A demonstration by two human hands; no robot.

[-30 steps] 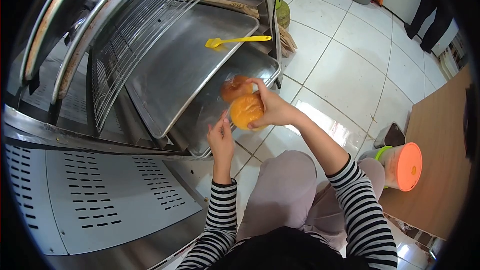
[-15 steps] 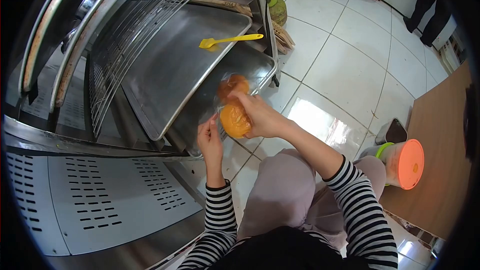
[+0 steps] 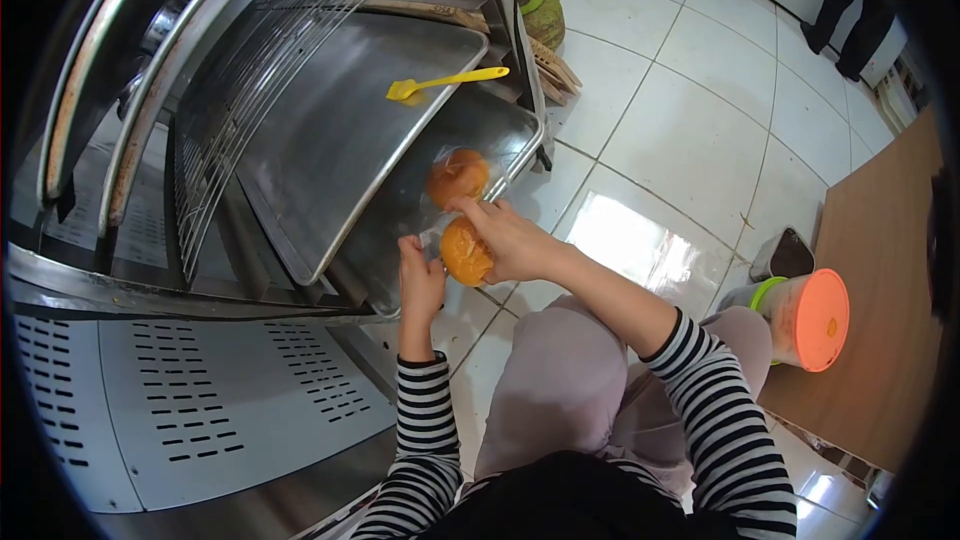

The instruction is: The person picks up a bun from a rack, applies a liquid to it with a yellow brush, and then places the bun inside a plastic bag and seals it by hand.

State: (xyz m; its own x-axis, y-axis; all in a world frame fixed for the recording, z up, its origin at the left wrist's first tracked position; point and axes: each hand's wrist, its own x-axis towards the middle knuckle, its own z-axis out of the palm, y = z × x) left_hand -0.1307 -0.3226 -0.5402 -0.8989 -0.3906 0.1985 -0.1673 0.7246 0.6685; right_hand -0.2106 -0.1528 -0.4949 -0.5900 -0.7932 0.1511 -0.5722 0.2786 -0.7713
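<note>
My right hand (image 3: 510, 240) is wrapped around a golden-brown bread bun (image 3: 464, 252), holding it above the front edge of the lower tray. Beside it, my left hand (image 3: 420, 285) is closed in a pinch on a piece of clear plastic (image 3: 432, 237) close to the bun's left side. A second, darker bun (image 3: 458, 177) with clear plastic about it shows just beyond my right fingertips, over the lower metal tray (image 3: 505, 120). On the upper metal tray (image 3: 330, 100) lies a yellow silicone brush (image 3: 445, 82), its handle reaching past the rim.
A wire rack (image 3: 255, 90) leans inside the metal shelving at left. Behind the shelving stands a green gas cylinder (image 3: 542, 18) near some wooden pieces (image 3: 555, 70). To the right, an orange-lidded container (image 3: 822, 320) sits by a wooden panel (image 3: 880, 340). A person's legs (image 3: 850, 10) show far right.
My right hand and its bun have shifted slightly down, away from the darker bun, which now shows more fully. My left hand has turned a little, its thumb side higher.
</note>
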